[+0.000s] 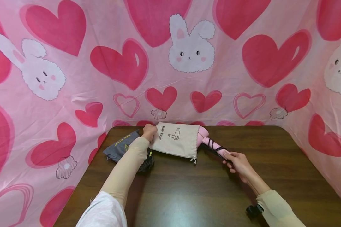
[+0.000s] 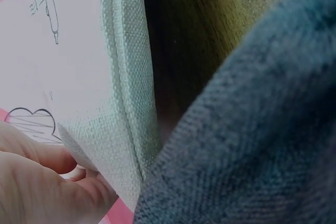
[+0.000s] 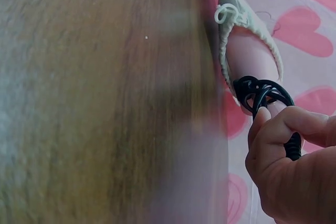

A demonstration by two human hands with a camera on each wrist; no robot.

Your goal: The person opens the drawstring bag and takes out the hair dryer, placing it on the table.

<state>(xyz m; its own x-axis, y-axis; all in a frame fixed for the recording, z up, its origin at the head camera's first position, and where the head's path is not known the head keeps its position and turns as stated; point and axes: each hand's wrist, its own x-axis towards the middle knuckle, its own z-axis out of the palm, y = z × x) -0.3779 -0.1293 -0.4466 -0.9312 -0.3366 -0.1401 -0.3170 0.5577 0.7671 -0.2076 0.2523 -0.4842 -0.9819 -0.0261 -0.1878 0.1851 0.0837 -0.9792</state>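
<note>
A pink hair dryer (image 1: 202, 136) lies partly inside a cream drawstring bag (image 1: 176, 142) printed "Hair Dryer". Its head pokes out of the bag's mouth, and black cord (image 3: 262, 94) is wound around the handle. My right hand (image 1: 238, 164) grips that handle, fingers curled round it and the cord. At the bag's closed left end, my left hand (image 1: 150, 131) pinches the fabric; in the left wrist view the thumb and fingers (image 2: 89, 192) meet at its corner. How much of the dryer is inside stays hidden by the cloth.
A dark grey "Hair Dryer" bag (image 1: 122, 145) lies at the table's back left, partly behind my left forearm. Beside it sits a black bundle (image 1: 147, 163), partly covered. The brown wooden table (image 1: 176, 195) meets a pink heart-patterned cloth (image 1: 227, 104) at its back edge.
</note>
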